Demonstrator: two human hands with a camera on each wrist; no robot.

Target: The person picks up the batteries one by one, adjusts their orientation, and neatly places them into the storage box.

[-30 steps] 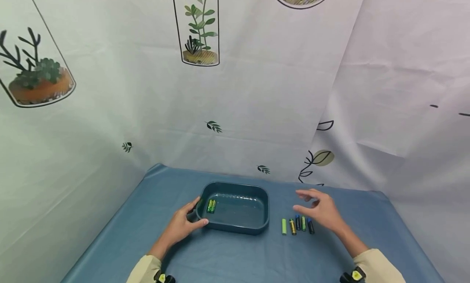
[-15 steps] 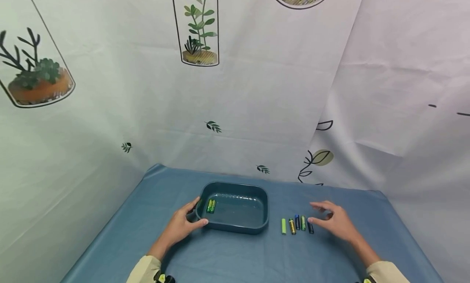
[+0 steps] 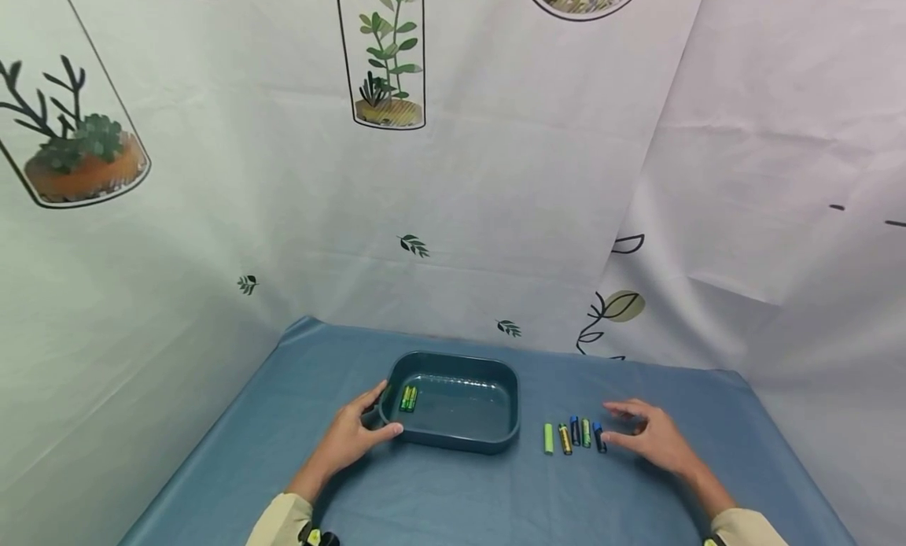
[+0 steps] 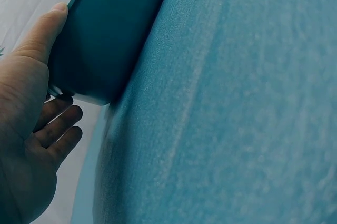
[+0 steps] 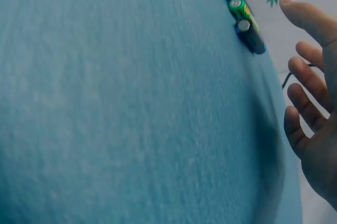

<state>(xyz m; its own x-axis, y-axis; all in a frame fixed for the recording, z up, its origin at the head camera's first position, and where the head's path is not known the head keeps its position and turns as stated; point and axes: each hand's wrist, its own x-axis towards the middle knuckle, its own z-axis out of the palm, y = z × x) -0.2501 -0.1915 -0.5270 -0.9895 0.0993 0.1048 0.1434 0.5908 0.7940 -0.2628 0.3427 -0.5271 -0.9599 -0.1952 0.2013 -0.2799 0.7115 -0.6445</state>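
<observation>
A dark teal rectangular baking dish [image 3: 453, 436] stands on the table, with two green batteries [image 3: 408, 398] lying side by side at its left end. My left hand [image 3: 351, 434] grips the dish's left end, thumb at the near rim and index finger along the left side. In the left wrist view its other fingers [image 4: 60, 129] hang loosely below the dish. To the right of the dish lies a row of several batteries: a light green one [image 3: 548, 438], a gold-and-black one [image 3: 565, 439], others green or dark blue. My right hand [image 3: 654, 436] hovers beside the rightmost blue-topped battery [image 3: 599, 437], holding nothing, fingers parted.
A blue cloth [image 3: 488, 499] covers the table. Behind and at both sides hangs a pale curtain [image 3: 453, 200] printed with plants and leaves. The table's back edge runs just behind the dish.
My right hand has moved right and slightly down, from above the battery row to beside its right end. The left hand, dish and batteries look unmoved.
</observation>
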